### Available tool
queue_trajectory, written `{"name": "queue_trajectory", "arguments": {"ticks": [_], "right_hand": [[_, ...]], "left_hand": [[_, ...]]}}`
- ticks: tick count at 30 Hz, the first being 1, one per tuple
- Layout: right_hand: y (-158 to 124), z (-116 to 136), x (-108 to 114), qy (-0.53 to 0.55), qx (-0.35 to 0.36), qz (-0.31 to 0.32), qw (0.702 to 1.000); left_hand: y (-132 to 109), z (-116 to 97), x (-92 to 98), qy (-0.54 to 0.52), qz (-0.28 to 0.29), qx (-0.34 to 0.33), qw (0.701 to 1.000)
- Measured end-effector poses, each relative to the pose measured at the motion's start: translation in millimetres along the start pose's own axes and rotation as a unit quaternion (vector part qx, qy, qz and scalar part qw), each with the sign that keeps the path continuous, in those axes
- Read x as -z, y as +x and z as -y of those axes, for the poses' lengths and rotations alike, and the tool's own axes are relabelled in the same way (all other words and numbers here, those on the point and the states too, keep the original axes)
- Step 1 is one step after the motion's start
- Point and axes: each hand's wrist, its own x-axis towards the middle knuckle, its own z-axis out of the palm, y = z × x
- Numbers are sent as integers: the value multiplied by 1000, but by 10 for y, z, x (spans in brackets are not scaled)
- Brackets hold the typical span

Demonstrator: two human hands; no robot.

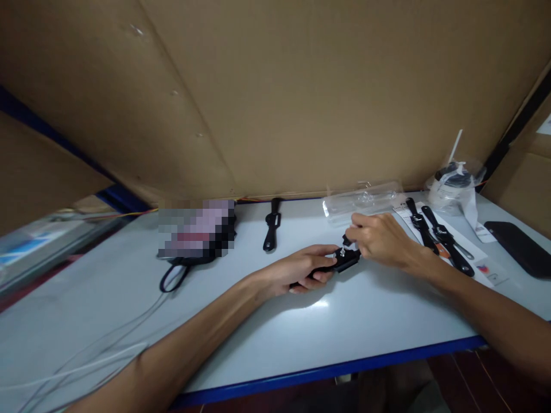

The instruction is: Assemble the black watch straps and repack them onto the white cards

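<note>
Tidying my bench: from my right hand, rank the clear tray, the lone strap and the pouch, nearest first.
1. Clear tray, just behind the right hand.
2. Lone strap, further left.
3. Pouch, farthest left.

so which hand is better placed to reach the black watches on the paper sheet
Right, probably. The right hand lies just beside the black watches, only pinching the end of the held watch; the left hand holds that watch and sits farther away.
</note>
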Motion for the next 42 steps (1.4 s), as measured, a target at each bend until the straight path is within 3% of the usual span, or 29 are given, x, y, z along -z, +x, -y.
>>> {"name": "queue_trajectory", "arguments": {"ticks": [3,7,12,15,19,23,29,35,39,42], "right_hand": [[3,-16,27,-39,-39,-33,998],[12,-53,-21,50,-30,-41,997],[12,-51,-28,120,-13,16,993],[16,-26,8,118,-11,60,991],[15,14,2,100,3,75,992],[6,75,-49,95,-3,61,994],[19,115,-96,183,-2,43,982],[2,92,-87,95,-30,5,995],[7,107,-82,135,-20,36,990],[13,121,-75,114,-35,22,993]], "left_hand": [[2,-6,0,-3,2,3,1000],[-1,-5,1,-7,1,6,1000],[-2,7,0,-8,2,-2,1000],[0,7,0,-8,1,-2,1000],[-2,-8,-12,3,-3,0,1000],[-7,-25,-26,14,-8,3,1000],[-16,-31,-32,17,-13,2,1000],[-19,-26,-32,11,-12,5,1000],[-14,-20,-27,15,-15,5,1000],[-15,-21,-25,12,-12,4,1000]]}}
